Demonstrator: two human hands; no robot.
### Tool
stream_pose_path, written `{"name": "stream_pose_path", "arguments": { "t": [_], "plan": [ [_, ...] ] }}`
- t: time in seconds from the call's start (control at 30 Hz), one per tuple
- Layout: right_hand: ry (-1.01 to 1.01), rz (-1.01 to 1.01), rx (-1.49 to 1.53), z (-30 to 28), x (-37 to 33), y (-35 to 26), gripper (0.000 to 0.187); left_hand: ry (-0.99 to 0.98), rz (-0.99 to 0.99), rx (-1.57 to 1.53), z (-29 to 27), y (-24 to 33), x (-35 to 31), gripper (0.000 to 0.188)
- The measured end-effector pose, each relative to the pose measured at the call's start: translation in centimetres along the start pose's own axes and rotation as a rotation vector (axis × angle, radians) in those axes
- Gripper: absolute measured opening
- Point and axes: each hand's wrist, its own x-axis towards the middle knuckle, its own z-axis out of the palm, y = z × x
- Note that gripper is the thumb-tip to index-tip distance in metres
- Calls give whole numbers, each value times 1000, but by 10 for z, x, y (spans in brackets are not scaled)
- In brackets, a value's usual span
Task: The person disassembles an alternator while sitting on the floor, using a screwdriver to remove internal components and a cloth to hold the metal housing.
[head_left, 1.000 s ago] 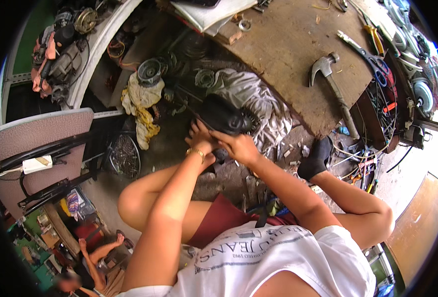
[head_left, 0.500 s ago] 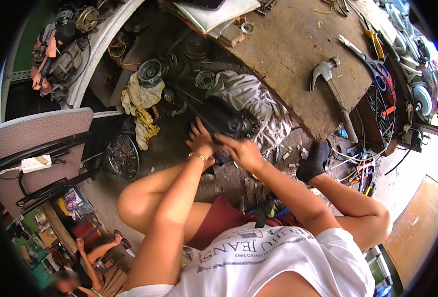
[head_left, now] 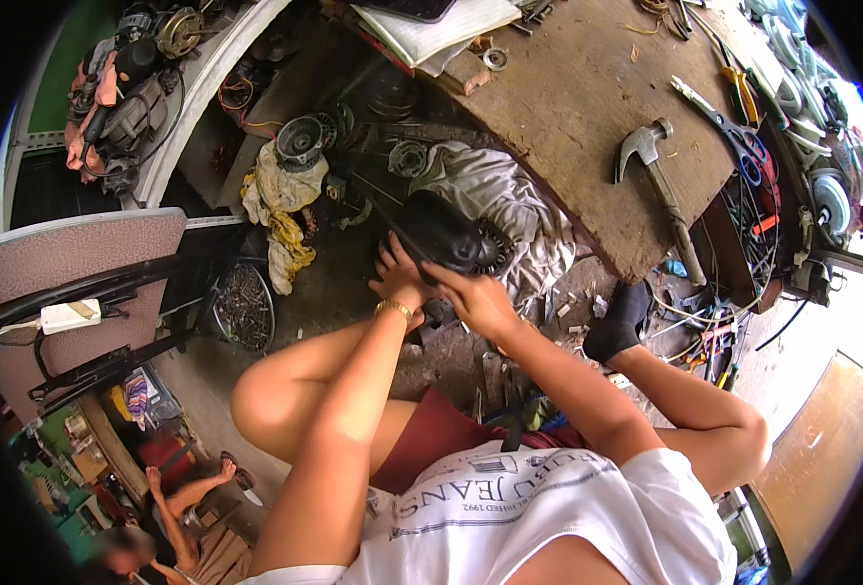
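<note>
A black, rounded fan motor housing (head_left: pixel 439 229) with a ribbed, slotted end (head_left: pixel 493 252) lies tilted in front of me, its far side against a crumpled pale cloth (head_left: pixel 485 180). Along its near left edge rests my left hand (head_left: pixel 398 278), fingers stretched and spread, a gold-coloured band at the wrist. My right hand (head_left: pixel 477 300) grips the near edge of the housing with the index finger laid along it. The right hand's other fingers curl beneath and are partly hidden. A thin rod (head_left: pixel 371 185) runs out from the housing's far left.
The wooden bench (head_left: pixel 568 107) at the right bears a claw hammer (head_left: pixel 651 175), scissors (head_left: pixel 733 132) and yellow-handled pliers (head_left: pixel 741 93). A basin of small metal pieces (head_left: pixel 243 307) stands left, near a stained rag (head_left: pixel 283 210) and a motor part (head_left: pixel 300 142). Another person's legs (head_left: pixel 183 507) show lower left.
The whole view has shifted very slightly. Both hands and the fan motor housing keep nearly the same places.
</note>
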Motion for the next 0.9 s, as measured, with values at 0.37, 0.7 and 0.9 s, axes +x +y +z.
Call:
{"name": "stream_pose_path", "arguments": {
  "t": [0.37, 0.7, 0.9],
  "plan": [
    [51, -144, -139, 6, 6, 8, 44, 47, 48, -46, -7, 9, 7, 152],
    [39, -14, 29, -25, -56, 19, 45, 29, 10, -49, -5, 10, -4, 152],
    [173, -104, 172, 3, 30, 20, 39, -35, -13, 23, -21, 19, -2, 143]
  ]
}}
